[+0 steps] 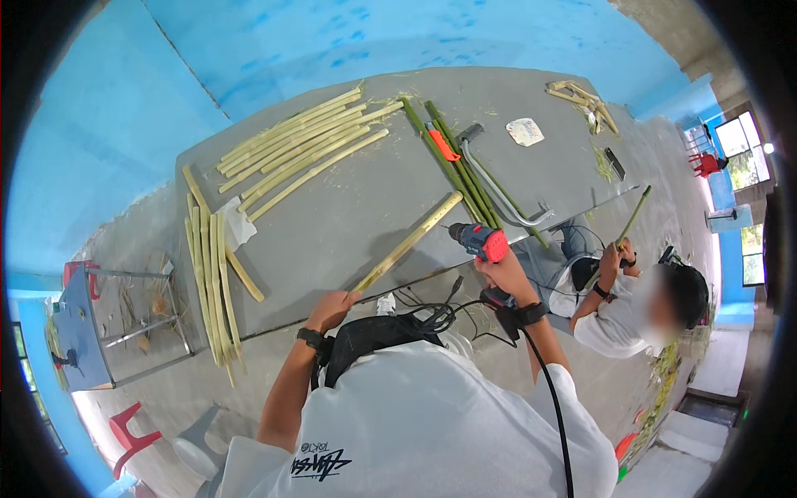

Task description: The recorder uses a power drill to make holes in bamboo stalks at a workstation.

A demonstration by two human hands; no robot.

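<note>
My left hand [332, 310] is closed around the near end of a peeled bamboo pole [405, 244], which slants away to the right over the grey table. In my right hand [510, 277] is a red and dark cordless drill [485, 242], gripped by its handle. The drill's bit points left, close to the pole's far end but apparently apart from it. Behind the drill lie several green bamboo poles [448, 166], with an orange-handled tool [443, 144] on them. A bent grey metal-framed saw [495, 187] rests beside these.
Peeled poles [307, 137] lie at the table's back left, and more [217, 282] overhang its left edge. Dark cables [440, 314] hang before me. On the right, a co-worker [618, 311] holds a green stick [636, 216]. A phone-like dark object [615, 163] lies nearby.
</note>
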